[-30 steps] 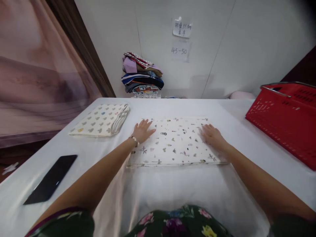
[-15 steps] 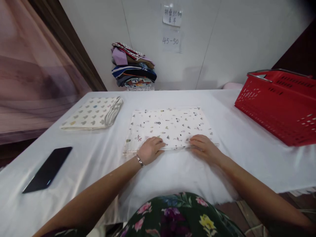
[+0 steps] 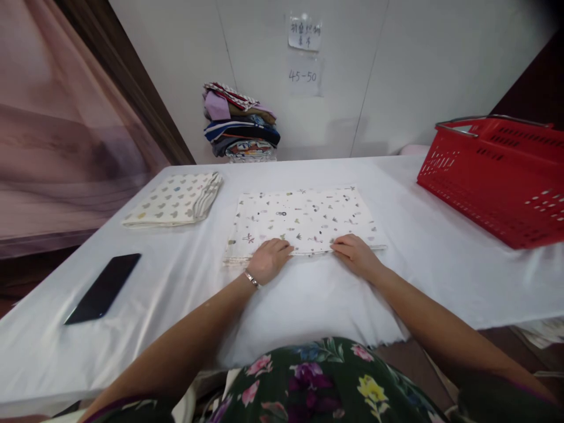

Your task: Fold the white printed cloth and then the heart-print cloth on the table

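A folded white cloth with small printed figures (image 3: 304,220) lies flat in the middle of the white-covered table. On its near edge, left of centre, rests my left hand (image 3: 269,259), fingers together and gripping that edge. My right hand (image 3: 356,255) pinches the same near edge a little further right, thumb and fingers closed on the fabric. Several layers show at the cloth's near left corner. Another folded cream cloth with a repeated grey-green print (image 3: 171,201) lies at the back left of the table, touched by neither hand.
A dark phone (image 3: 104,288) lies on the left of the table (image 3: 445,282). A red plastic basket (image 3: 497,176) stands at the right. Beyond the far edge, a pile of folded fabrics (image 3: 241,123) is near the wall, with paper signs (image 3: 305,35) above.
My right hand has moved slightly left along the near edge and now pinches it. The view has shifted a little.
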A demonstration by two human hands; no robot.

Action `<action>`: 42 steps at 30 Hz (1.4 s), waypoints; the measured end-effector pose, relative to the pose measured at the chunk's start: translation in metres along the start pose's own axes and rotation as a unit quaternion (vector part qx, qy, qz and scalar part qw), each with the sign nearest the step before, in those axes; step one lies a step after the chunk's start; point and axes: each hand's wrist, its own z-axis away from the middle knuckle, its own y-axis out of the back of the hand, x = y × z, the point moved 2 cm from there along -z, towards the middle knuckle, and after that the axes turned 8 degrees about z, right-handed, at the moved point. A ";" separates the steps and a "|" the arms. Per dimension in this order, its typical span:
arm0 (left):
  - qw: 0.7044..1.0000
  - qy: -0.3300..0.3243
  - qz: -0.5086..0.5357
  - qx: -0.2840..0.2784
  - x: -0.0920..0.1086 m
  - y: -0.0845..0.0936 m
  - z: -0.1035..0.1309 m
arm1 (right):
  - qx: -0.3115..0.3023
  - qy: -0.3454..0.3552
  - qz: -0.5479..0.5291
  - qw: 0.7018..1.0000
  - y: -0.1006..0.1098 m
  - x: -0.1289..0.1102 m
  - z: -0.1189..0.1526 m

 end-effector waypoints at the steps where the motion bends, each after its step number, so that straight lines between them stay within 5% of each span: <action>1: 1.000 -0.003 -0.002 -0.001 0.001 0.000 0.000 | -0.003 -0.001 -0.001 1.000 0.000 -0.001 0.000; 8: 0.999 0.006 -0.036 0.028 -0.010 0.008 0.019 | 0.038 -0.058 -0.012 0.998 0.017 0.014 0.005; 13: 0.987 0.119 -0.100 0.035 -0.026 0.013 0.040 | 0.149 -0.353 0.015 0.924 0.034 0.074 0.033; 17: 0.987 0.117 -0.102 0.037 -0.032 0.011 0.045 | 0.087 -0.504 -0.040 0.858 0.031 0.104 0.054; 23: 0.984 0.129 -0.095 0.083 -0.039 0.023 0.048 | 0.014 -0.509 -0.019 0.860 0.033 0.100 0.047; 27: 0.951 0.256 -0.095 0.145 -0.064 0.040 0.058 | -0.048 -0.505 0.019 0.862 0.037 0.097 0.038; 31: 0.916 0.378 -0.014 0.129 -0.086 0.047 0.067 | -0.096 -0.500 0.062 0.858 0.037 0.097 0.029; 34: 0.904 0.408 0.011 0.127 -0.088 0.048 0.069 | -0.134 -0.487 0.071 0.860 0.035 0.098 0.022; 39: 0.901 0.408 0.033 0.144 -0.088 0.045 0.071 | -0.174 -0.556 -0.040 0.812 0.034 0.100 0.018; 42: 0.896 0.412 0.058 0.154 -0.089 0.043 0.072 | -0.137 -0.588 -0.130 0.787 0.038 0.095 0.019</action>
